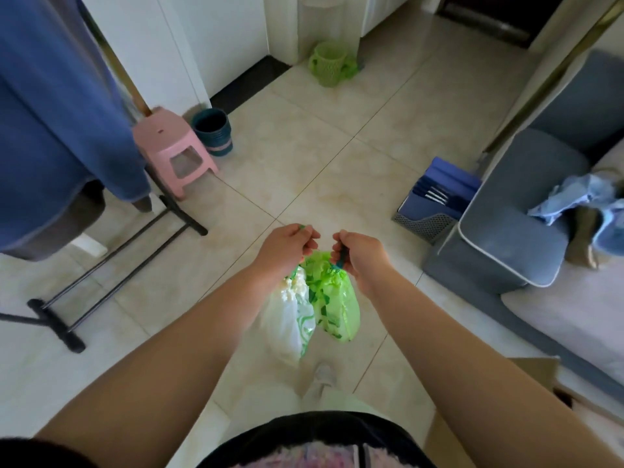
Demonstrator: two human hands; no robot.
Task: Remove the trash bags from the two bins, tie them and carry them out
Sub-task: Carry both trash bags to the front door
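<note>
Two trash bags hang in front of me above the tiled floor. A white bag (287, 319) with green print hangs from my left hand (287, 246), which is closed on its top. A translucent green bag (337, 298) hangs beside it, and my right hand (358, 253) grips its dark green drawstring. The two hands are close together and the bags touch. A dark blue bin (213, 131) stands by the white wall at the left. A green basket bin (329, 64) with a green liner edge stands at the far wall.
A pink stool (172, 148) stands next to the blue bin. A clothes rack with a blue garment (57, 106) and black floor feet (57, 327) fills the left. A grey sofa (526, 231) and a file rack (435, 201) are on the right. A cardboard box (540, 383) lies bottom right.
</note>
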